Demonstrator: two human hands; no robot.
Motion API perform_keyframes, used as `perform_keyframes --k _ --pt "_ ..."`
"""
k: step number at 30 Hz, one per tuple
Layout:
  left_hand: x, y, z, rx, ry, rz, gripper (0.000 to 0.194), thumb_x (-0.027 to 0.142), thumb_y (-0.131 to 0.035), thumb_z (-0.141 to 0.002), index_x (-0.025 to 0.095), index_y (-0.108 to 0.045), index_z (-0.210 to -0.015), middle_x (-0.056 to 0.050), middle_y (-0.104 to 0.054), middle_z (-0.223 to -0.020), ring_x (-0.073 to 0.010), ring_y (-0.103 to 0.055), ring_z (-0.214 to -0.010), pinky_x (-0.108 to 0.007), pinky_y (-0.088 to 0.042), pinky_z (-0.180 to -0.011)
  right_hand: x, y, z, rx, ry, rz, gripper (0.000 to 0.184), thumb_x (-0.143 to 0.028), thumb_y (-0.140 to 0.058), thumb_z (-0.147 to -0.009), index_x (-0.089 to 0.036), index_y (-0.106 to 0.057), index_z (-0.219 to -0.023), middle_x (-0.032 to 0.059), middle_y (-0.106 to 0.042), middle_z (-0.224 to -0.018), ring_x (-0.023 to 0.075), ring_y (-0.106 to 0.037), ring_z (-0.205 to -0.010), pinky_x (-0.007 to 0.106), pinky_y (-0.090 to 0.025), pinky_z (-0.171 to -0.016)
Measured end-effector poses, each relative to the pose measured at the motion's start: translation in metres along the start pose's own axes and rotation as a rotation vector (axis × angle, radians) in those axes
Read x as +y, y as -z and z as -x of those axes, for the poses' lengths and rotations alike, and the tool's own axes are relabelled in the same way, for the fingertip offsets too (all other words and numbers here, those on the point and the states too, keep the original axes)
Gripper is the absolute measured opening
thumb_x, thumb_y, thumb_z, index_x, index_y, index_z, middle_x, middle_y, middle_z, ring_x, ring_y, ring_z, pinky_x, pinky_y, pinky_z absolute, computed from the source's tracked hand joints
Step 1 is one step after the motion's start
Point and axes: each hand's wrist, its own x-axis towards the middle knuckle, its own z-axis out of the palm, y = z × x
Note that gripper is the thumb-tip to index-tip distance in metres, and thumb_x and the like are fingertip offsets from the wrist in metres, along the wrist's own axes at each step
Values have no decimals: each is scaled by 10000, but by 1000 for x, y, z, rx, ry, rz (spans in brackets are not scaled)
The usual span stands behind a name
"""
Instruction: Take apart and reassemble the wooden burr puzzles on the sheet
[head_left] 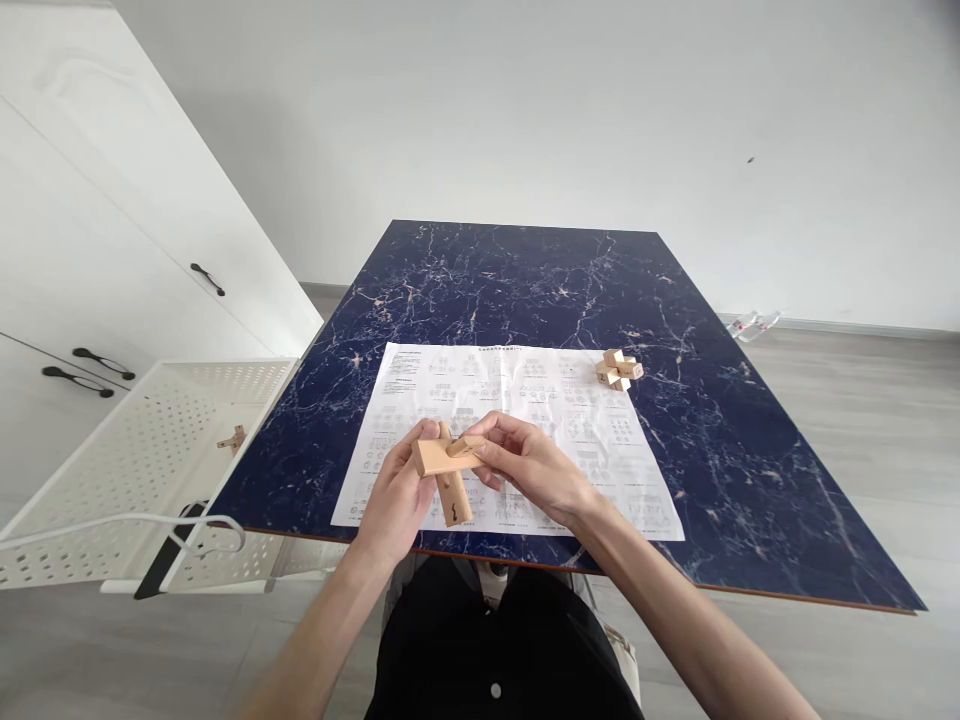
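Observation:
Between my hands is a partly joined wooden interlocking puzzle [453,497], held above a printed sheet. One flat piece crosses over a longer bar that bears a dark mark on its near end. My left hand [399,495] grips the puzzle from the left, thumb on the flat piece. With thumb and fingertips, my right hand [529,465] pinches a small wooden piece [466,446] lying at the top of the crossing. The white instruction sheet [525,400], creased and covered with small diagrams, lies under both hands. At its right edge stands an assembled wooden burr puzzle [619,371].
The dark blue marbled table [517,280] has its near edge at my lap. To the left, a white perforated basket [142,430] holds another wooden puzzle [232,439], with a white cable [135,519] across it. White cabinets [135,220] stand behind.

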Motion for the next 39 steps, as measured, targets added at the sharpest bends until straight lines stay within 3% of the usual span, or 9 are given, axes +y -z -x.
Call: perform_keyframes --k 4,9,18,24,28,30,32,34,39 --pt "5 -5 2 -50 10 23 431 602 -867 -849 211 -690 -802 -5 -579 -856 -176 -545 -814 -268 -505 -776 4 -2 0 42 27 29 330 -527 -813 -955 -217 -720 -1021 -35 -629 -735 119 -493 -599 310 -438 -634" --pt "10 -5 3 -153 100 99 393 578 -827 -904 207 -710 -848 -46 -647 -989 -224 -611 -975 -320 -531 -887 4 -8 3 133 49 92 381 -560 -834 -919 -211 -718 -1018 -42 -627 -697 120 -507 -587 316 -454 -653" --pt "9 -9 7 -156 141 167 371 573 -823 -910 215 -727 -891 -68 -668 -1156 -249 -632 -1094 -333 -540 -938 -2 -13 14 198 46 111 347 -555 -811 -943 -220 -734 -992 -45 -602 -671 121 -471 -583 321 -435 -647" --pt "17 -21 10 -65 7 -70 474 694 -768 -902 222 -775 -947 -77 -692 -1043 -277 -639 -1051 -348 -545 -907 -3 -10 14 284 120 148 329 -532 -829 -925 -221 -744 -992 12 -682 -805 143 -544 -649 313 -474 -612" --pt "16 -17 13 -137 7 2 795 921 -546 -879 210 -804 -1124 -124 -738 -1132 -356 -672 -1149 -412 -558 -960 -3 -12 15 315 176 192 305 -529 -811 -940 -238 -750 -1008 35 -725 -875 153 -574 -661 323 -512 -610" --pt "15 -12 13 -222 -14 -17 747 866 -631 -875 213 -784 -1205 -128 -744 -1149 -375 -689 -1147 -436 -558 -969 -3 -14 16 314 187 192 302 -529 -806 -945 -240 -748 -1010 37 -729 -878 151 -580 -657 322 -519 -606" --pt "14 -9 13 -270 -33 -63 554 663 -756 -907 237 -763 -1261 -122 -734 -1227 -371 -697 -1162 -446 -557 -983 -2 -16 16 306 187 189 307 -534 -805 -947 -239 -740 -1006 40 -737 -885 149 -588 -657 319 -524 -606" --pt "12 -8 12 -280 -32 -91 384 491 -753 -945 241 -776 -1236 -126 -699 -1355 -371 -677 -1228 -449 -554 -1009 0 -17 17 293 170 188 307 -534 -803 -951 -240 -731 -1005 39 -740 -884 148 -593 -662 316 -526 -613" --pt "13 -12 12 -239 10 -43 335 477 -682 -991 222 -799 -1175 -126 -708 -1393 -360 -661 -1269 -435 -550 -1033 2 -11 17 273 135 171 317 -535 -813 -941 -232 -740 -1002 45 -744 -936 141 -592 -681 307 -525 -624"
